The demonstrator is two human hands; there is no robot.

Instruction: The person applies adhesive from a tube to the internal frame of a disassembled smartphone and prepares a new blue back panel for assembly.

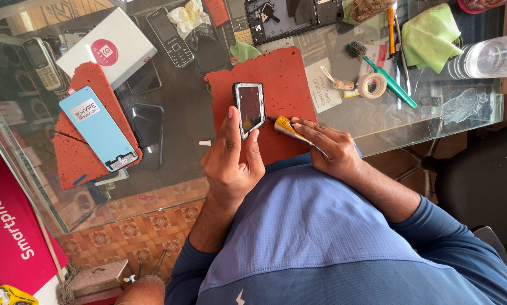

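Glass counter (174, 113) fills the view, seen from above, with a red box (8, 226) leaning at its far left, around eight o'clock. At ten o'clock lie a grey keypad phone (43, 63) and a white carton (109, 48) with a round red mark. Below them, at nine o'clock, a light-blue screen panel (98, 130) rests slantwise on a torn red foam mat (75, 152). A black keypad phone (171, 36) lies at eleven o'clock.

Near the middle, the left hand (231, 155) is clamped on a small phone body (249, 107), thumb on one edge and fingers on the other, holding it upright over a second red foam mat (281, 85). The phone sits just above centre, at about twelve o'clock from the hand. A small white cap (205, 143) lies on the glass at nine o'clock from that hand.

Just to the right, the right hand (329, 147) is closed around a yellow glue tube (287, 127), whose dark tip points at the phone's lower right edge, very near or touching it.

Further right, at two o'clock, lie a roll of tape (372, 86), a green-handled brush (389, 82), an orange-handled tool (390, 28), a green cloth (431, 36) and a clear plastic bottle (484, 57) on its side. An opened phone frame (293, 20) lies at twelve o'clock.
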